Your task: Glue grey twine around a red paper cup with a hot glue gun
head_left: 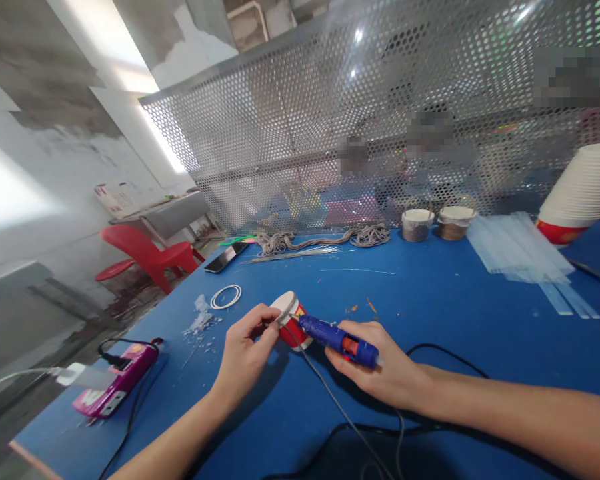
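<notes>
A small red and white paper cup (pixel 290 321) lies tilted on the blue table (pixel 430 293). My left hand (pixel 245 350) pinches a thin wire or stick against the cup's rim. A blue glue gun (pixel 337 340) is gripped in my right hand (pixel 380 367), its nozzle touching the cup near my left fingertips. The thin wire runs from the cup down toward the table's near edge. The gun's black cord trails off to the right and behind my right arm.
A pink power strip (pixel 117 381) with plugs sits near left. A white ring (pixel 226 297), a phone (pixel 226 257), grey cord bundles (pixel 325 238), two small tubs (pixel 417 225), clear strips (pixel 523 253) and stacked cups (pixel 583 193) lie farther back. A perforated metal screen (pixel 380 113) borders the table; a red chair (pixel 153 257) stands at left.
</notes>
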### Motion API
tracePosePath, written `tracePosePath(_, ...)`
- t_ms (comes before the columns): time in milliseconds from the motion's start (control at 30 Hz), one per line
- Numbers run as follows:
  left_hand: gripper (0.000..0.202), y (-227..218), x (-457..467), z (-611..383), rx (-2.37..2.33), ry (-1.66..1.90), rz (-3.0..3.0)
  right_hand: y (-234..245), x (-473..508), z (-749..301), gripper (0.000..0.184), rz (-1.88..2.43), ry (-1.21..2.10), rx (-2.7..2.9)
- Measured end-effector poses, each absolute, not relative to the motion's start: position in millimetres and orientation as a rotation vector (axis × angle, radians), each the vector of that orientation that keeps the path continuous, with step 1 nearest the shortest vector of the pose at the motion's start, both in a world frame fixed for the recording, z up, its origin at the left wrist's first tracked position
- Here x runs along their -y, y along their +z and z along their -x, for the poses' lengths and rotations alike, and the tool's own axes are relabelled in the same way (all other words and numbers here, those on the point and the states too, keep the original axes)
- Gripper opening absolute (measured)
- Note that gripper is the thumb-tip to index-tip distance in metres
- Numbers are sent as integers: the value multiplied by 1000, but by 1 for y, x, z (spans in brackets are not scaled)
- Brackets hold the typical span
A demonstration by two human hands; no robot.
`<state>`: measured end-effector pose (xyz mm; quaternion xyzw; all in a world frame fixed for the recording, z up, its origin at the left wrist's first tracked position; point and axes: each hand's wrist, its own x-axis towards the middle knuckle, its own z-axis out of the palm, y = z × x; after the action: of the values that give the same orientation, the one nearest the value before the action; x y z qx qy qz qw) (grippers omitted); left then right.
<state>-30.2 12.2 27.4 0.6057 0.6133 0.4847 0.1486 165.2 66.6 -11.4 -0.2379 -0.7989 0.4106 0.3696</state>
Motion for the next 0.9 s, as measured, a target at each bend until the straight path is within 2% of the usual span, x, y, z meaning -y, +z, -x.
tracePosePath(200,16,29,-10,31,-1769,1370,-1742,-10,-71,-165,24,683,1158,1958)
tracePosePath(900,18,31,-10,30,-1787,1354,-1755,-9,-64,-166,21,624,1075,2020)
